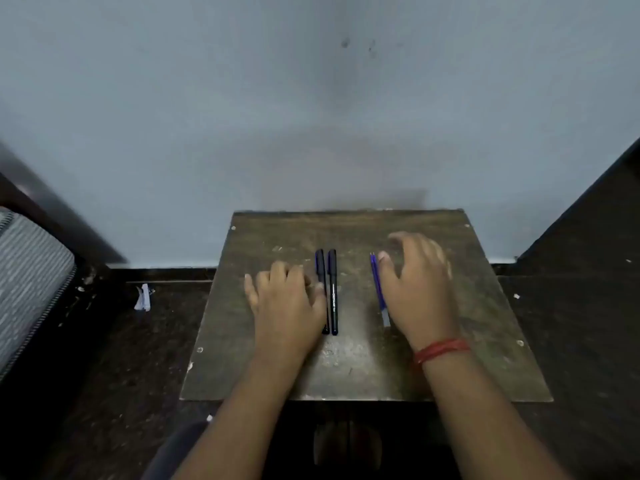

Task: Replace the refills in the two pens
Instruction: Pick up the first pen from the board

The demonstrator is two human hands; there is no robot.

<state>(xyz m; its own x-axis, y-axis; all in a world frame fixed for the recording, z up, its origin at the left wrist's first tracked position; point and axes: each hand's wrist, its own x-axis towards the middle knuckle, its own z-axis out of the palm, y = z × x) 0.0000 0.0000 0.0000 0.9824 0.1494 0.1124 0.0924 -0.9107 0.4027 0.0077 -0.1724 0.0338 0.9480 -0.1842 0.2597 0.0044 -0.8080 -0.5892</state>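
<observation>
Two dark capped pens lie side by side, pointing away from me, in the middle of a small worn wooden table. The left pen is partly covered by my left hand, which rests palm down with its thumb touching that pen. The right pen carries white lettering. Further right lie blue refills close together; their exact count is unclear. My right hand hovers over them with fingers spread and slightly blurred, its thumb beside the refills. Neither hand holds anything.
The table stands against a pale blue-grey wall. A striped grey cushion is at the far left, and a scrap of white paper lies on the dark floor. A red thread band circles my right wrist.
</observation>
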